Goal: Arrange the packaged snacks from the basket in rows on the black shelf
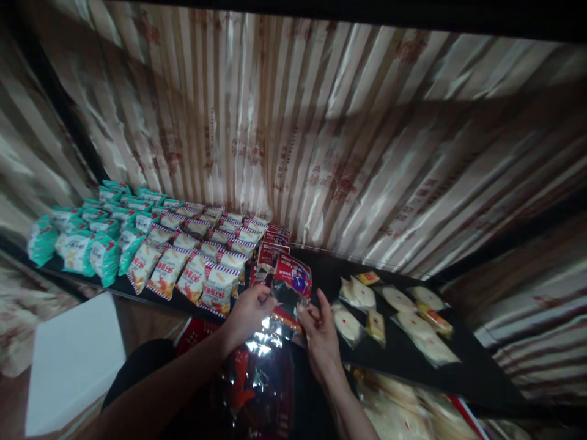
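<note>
Dim light, with pleated, striped sheeting [275, 122] behind a long black shelf [481, 366]. Pinching a red packet [293, 275] by its two sides at the shelf's front edge, with left hand [247, 315] at one side and right hand [321, 333] at the other, thumbs and fingers bent inward. Directly below, between the forearms, a large shiny clear bag [261, 379] with red inside. Just behind the held packet, a short row of similar red packets [274, 249]. To the left, beside that row, several rows of white packets [215, 287] with striped edges, then teal packets [76, 250] at the far end. To the right, flat pale rounds [353, 293] in clear wrapping, with small yellow packets [376, 328] among them. Under the shelf, more wrapped rounds [394, 415]. At lower left, a white panel [76, 366].
</note>
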{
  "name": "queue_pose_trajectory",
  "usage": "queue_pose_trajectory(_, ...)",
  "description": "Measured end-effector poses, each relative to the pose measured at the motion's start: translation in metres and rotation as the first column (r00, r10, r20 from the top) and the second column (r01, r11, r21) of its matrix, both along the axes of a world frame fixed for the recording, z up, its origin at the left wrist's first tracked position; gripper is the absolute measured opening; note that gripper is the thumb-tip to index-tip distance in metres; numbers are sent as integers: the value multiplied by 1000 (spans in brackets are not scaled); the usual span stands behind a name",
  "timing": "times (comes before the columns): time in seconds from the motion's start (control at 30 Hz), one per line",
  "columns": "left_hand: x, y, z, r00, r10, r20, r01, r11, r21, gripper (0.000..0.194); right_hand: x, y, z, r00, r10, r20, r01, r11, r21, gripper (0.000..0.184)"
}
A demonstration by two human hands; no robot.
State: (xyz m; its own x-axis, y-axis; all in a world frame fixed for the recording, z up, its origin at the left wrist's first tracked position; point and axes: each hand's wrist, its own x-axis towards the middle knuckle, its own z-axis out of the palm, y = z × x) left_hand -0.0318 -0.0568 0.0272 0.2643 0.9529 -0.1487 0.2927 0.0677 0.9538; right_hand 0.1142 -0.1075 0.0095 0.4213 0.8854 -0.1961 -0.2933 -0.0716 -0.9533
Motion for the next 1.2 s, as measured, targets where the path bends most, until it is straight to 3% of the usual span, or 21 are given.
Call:
queue_pose_trajectory(0.1,16,31,6,989,14,-149,7,990,140,35,17,43,1,997,20,72,-21,1000,5,89)
queue_pose_trajectory(0.23,35,65,16,924,99,-370,35,940,339,48,39,112,-1,949,23,315,-48,996,71,54)
queue_pose_trajectory(0.37,48,93,14,892,93,-442,131,883,451,36,52,175,-5,823,41,567,-57,998,10,47)
queue_pose_trajectory(0.5,53,118,7,881,64,-469,206,841,501,35,54,218,-6,665,121,737,-90,993,-82,41)
queue_pose_trajectory(0.67,54,135,4,857,65,-511,203,869,452,37,48,244,-10,448,208,870,-87,978,-189,31)
queue_pose_trajectory(0.93,59,144,-4,807,44,-590,257,872,416,42,42,263,-12,266,295,918,-37,954,-296,30)
queue_pose_trajectory(1.2,62,155,-17,760,27,-649,307,866,395,40,39,267,-17,232,350,908,-7,934,-358,31)
